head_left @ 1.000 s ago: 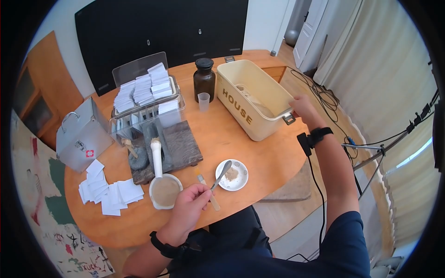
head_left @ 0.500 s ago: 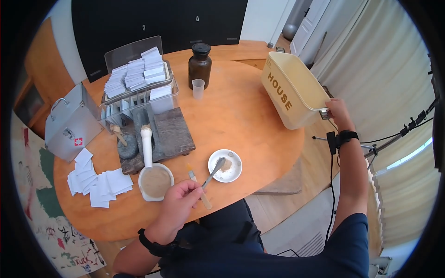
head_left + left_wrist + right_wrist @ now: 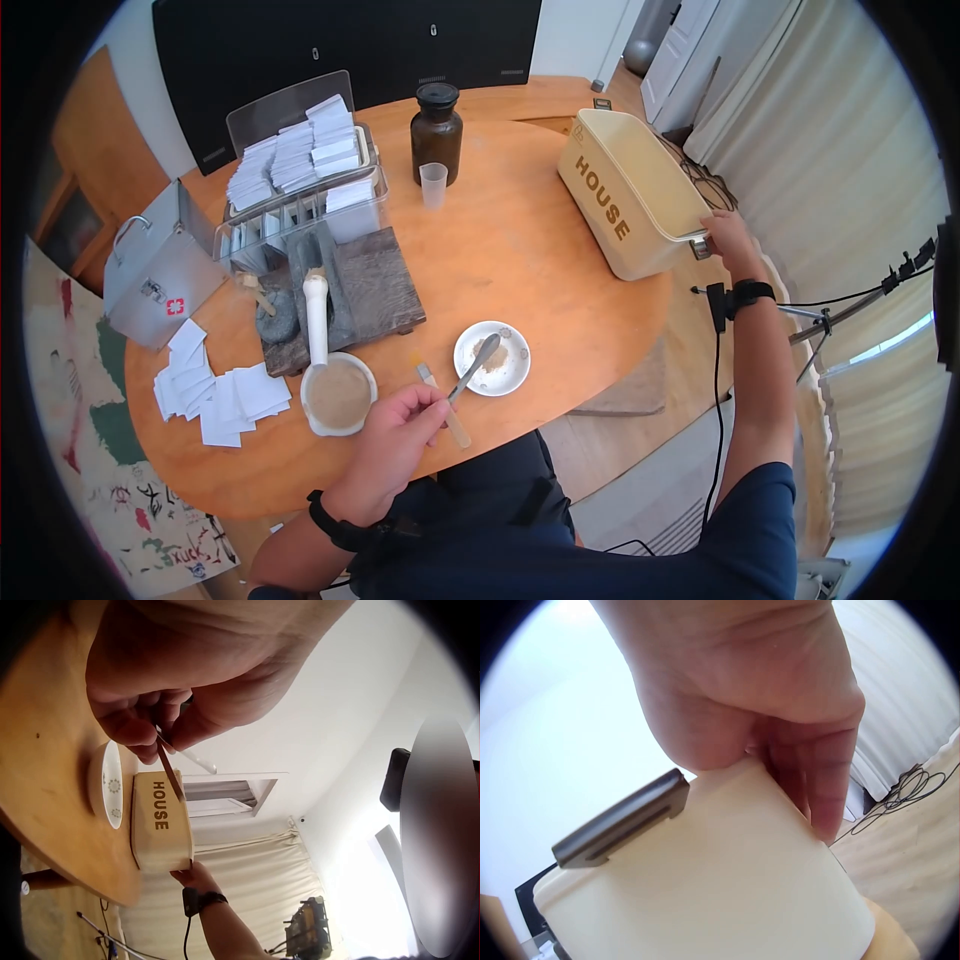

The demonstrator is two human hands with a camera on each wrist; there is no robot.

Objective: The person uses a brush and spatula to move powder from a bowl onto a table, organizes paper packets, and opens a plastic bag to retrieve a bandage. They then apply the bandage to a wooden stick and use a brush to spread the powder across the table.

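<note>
My left hand (image 3: pixel 385 455) pinches a metal spoon (image 3: pixel 474 368) between thumb and fingers. The spoon's bowl overlaps a small white patterned dish (image 3: pixel 522 375) with pale brown powder in it. Below that hand lies a flat brush (image 3: pixel 458 430) with a wooden handle. My right hand (image 3: pixel 732 240) grips the near end of a cream box (image 3: pixel 610 205) marked HOUSE, at the table's right edge. In the right wrist view, the thumb and fingers close over the box's rim (image 3: pixel 731 774), beside a metal clasp (image 3: pixel 626 819).
Left of my left hand sits a white mortar (image 3: pixel 370 420) of brownish powder, with a white pestle (image 3: pixel 317 320) leaning up from it. Behind are a dark wooden board (image 3: pixel 385 280), paper packets (image 3: pixel 290 165), a brown jar (image 3: pixel 437 140) and a plastic cup (image 3: pixel 433 187). A metal case (image 3: pixel 165 270) stands left.
The cream box has moved right, away from the brown jar, with my right hand gripping it. My left hand keeps the spoon over the dish.
</note>
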